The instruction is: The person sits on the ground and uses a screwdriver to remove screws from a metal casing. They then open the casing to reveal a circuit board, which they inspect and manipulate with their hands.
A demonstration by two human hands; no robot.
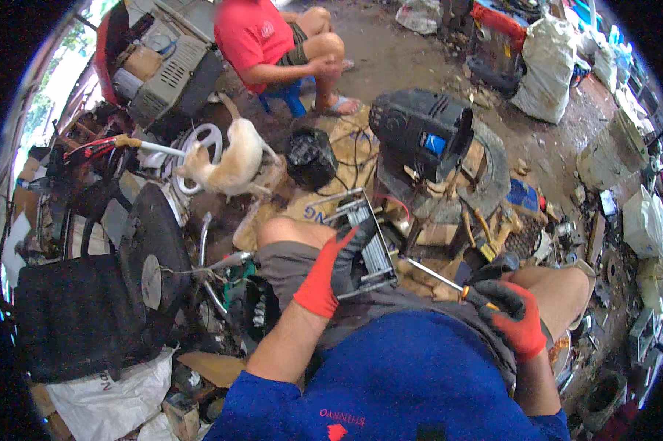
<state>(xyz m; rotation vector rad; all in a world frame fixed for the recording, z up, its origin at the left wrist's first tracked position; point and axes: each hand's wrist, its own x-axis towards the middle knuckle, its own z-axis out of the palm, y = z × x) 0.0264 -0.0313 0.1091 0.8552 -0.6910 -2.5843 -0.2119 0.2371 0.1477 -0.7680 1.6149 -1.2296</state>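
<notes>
My left hand (pixel 331 268), in a red and black glove, grips a silver metal part (pixel 368 242) with parallel bars inside a frame, held over my lap. My right hand (pixel 509 317), gloved the same way, is closed on a screwdriver (pixel 439 276) with a yellow and black handle, its shaft pointing left toward the metal part. The screwdriver's tip is close to that part; whether they touch I cannot tell. Beyond them a black machine housing (pixel 420 121) rests on a worn dark ring, and pliers or similar tools (pixel 493 228) lie to its front right.
A seated person (pixel 258 40) in a red shirt is ahead left, near a pale dog (pixel 232 158) on cardboard. Heaped scrap, a black round-based object (pixel 81 316) and white sacks (pixel 541 66) surround me. A dark plastic-looking bundle (pixel 309 154) sits mid-floor.
</notes>
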